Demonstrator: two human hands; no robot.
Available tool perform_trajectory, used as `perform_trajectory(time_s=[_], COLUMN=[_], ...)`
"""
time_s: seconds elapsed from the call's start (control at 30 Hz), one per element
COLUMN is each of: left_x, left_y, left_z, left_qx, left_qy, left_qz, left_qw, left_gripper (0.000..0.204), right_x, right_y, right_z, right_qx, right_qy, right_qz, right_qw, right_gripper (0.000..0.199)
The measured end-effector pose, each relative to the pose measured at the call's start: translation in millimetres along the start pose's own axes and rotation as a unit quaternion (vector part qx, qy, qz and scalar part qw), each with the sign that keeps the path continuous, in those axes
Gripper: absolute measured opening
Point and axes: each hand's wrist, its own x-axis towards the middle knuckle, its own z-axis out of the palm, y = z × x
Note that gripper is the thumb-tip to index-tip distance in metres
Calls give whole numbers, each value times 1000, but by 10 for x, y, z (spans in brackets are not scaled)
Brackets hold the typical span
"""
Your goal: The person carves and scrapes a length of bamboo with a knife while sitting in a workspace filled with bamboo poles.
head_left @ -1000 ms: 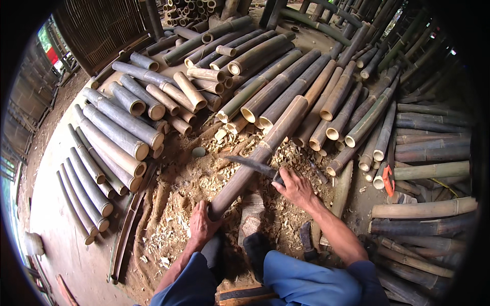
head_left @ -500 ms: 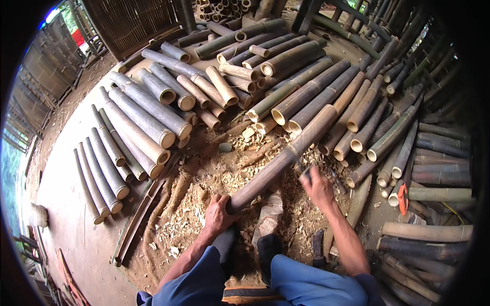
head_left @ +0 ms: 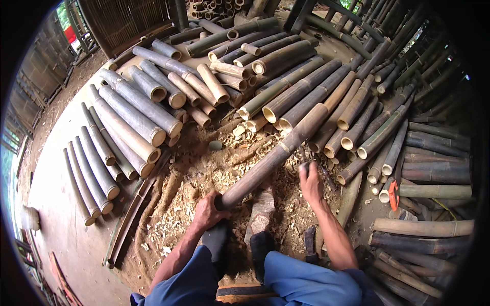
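Observation:
A bamboo pole (head_left: pixel 260 171) slants across the middle, its far end up and to the right. My left hand (head_left: pixel 206 209) is closed around the pole's near end, just above my left foot. Beneath the pole, a rough wooden block (head_left: pixel 262 211) rises between my feet. My right hand (head_left: pixel 312 186), to the right of the pole, grips a dark-handled tool (head_left: pixel 304 166). A thin dark part of that tool points up alongside the pole; its exact shape is hard to make out. Pale wood shavings (head_left: pixel 191 204) lie around both hands.
Cut bamboo poles (head_left: pixel 301 94) lie in rows ahead, with more on the left (head_left: pixel 138 115) and stacked at the right (head_left: pixel 434 191). An orange-handled tool (head_left: pixel 393 195) leans among the right-hand poles. Split bamboo (head_left: pixel 133 219) lies left of the shavings. A woven wall (head_left: pixel 130 23) stands behind.
The whole view has shifted slightly, so things sit a little further left and higher. My right hand has turned a bit, its handle pointing further forward. Both hands keep their grip.

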Motion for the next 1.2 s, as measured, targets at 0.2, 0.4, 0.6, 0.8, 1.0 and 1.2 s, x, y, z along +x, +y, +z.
perform_trajectory(time_s=[0.2, 0.4, 0.6, 0.8, 1.0, 1.2], left_x=[27, 89, 162, 310, 282, 308], left_y=[9, -152, -260, -249, -265, -349], left_z=[-138, -198, -160, -146, -157, -211], left_qx=[-23, -48, -100, -169, -167, -203], left_qy=[-56, -84, -91, -148, -145, -170], left_qz=[-41, -35, -25, -24, -15, -51], left_qw=[997, 995, 991, 974, 975, 963], left_gripper=[70, 72, 71, 70, 71, 72], right_x=[38, 33, 27, -10, 137, 7], right_y=[-125, -344, -250, -152, -18, -56], right_z=[-128, -72, -167, -29, -110, -69], right_qx=[-21, -58, 7, 74, 33, -63], right_qy=[-128, -27, -211, -157, -76, -99], right_qz=[147, -104, 40, 109, 166, -109], right_qw=[981, 993, 977, 979, 983, 987], right_gripper=[38, 31, 30, 46, 30, 28])
